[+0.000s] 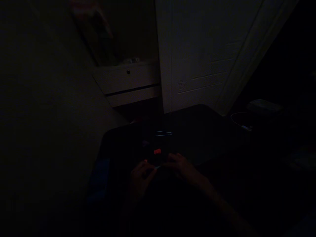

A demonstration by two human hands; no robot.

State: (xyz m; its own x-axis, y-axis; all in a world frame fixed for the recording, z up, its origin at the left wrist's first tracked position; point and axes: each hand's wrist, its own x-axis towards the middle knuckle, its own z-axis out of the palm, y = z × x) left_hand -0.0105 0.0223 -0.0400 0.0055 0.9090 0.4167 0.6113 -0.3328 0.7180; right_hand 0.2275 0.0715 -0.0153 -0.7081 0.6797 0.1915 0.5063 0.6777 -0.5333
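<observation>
The scene is very dark. My left hand [141,177] has its thumb and fingers pinched round a small pale piece [157,167], too dim to name. From the right, my right hand [181,167] reaches in with its fingers bent together close to that piece; what lies between its fingertips is hidden. Just beyond the hands sits a small glowing red object [157,151]. A tiny reddish spot [145,160] shows by my left fingers. Farther back lie thin metal tweezers [164,133], their tips spread to the left.
A dark table [192,128] with rounded corners carries these things. A blue object [99,177] lies at its left edge, and a faint purplish thing [145,143] near the middle. Behind stand a drawer unit [130,79] and a white door [199,52]. A cable [235,120] is at right.
</observation>
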